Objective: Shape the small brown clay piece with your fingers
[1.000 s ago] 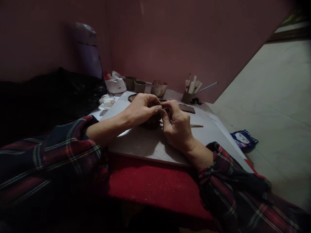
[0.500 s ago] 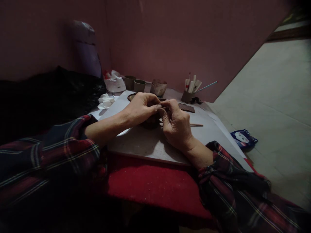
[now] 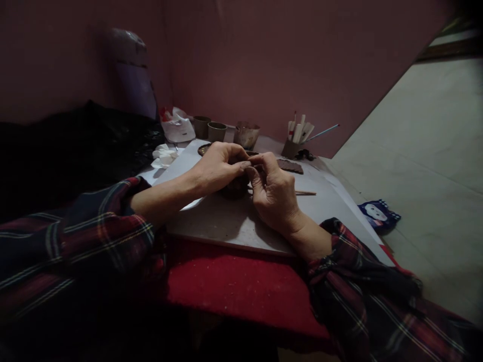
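Note:
Over the white board (image 3: 211, 229), my left hand (image 3: 217, 166) and my right hand (image 3: 275, 193) meet, thumbs and fingertips pinched together. Between and below them is a dark brown, rounded clay piece (image 3: 234, 191), mostly covered by my hands, so its full shape is hidden. My fingers close on its upper part. A thin wooden stick (image 3: 306, 193) lies on the board just right of my right hand. Behind that hand rests a flat brown clay slab (image 3: 290, 166) with a rough edge. A dark shallow dish (image 3: 204, 150) shows partly behind my left hand.
Along the pink wall stand two dark cups (image 3: 217, 132), a stained clear container (image 3: 247, 134) and a brown holder (image 3: 290, 149) with sticks and a blue brush. Crumpled white tissue (image 3: 164, 157) and a black plastic bag (image 3: 124, 136) are at left. Red cloth (image 3: 241, 286) covers the front edge.
Both hands keep their pinch at the same spot with hardly any movement. The view has shifted very slightly.

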`<state>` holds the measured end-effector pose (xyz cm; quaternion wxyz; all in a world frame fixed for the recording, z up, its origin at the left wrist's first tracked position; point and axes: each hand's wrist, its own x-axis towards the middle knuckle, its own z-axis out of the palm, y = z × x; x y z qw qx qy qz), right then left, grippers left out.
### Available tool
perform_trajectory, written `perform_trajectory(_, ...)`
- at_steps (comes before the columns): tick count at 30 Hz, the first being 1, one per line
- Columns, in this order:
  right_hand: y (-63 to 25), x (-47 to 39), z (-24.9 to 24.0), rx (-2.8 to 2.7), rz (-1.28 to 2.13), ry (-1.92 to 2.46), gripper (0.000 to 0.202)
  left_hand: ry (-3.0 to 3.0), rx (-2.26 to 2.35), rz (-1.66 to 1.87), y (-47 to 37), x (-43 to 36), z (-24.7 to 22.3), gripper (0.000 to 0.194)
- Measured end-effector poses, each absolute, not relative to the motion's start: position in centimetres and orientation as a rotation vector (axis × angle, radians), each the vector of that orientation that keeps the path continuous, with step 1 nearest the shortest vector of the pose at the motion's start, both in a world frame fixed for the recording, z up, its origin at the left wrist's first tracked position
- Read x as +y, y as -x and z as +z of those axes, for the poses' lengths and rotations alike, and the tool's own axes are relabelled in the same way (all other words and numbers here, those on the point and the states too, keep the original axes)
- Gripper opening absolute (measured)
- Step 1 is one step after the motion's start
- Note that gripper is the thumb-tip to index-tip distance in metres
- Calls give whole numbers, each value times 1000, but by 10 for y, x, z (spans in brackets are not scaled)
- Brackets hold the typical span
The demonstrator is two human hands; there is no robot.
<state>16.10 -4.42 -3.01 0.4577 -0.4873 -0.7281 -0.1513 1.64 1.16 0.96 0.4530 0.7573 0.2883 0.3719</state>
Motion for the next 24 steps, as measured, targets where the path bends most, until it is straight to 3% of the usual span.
perform_trajectory(24,-160,-44,-30,-1811,-354,1255,13,-1910,763,892,-17,10,12,3)
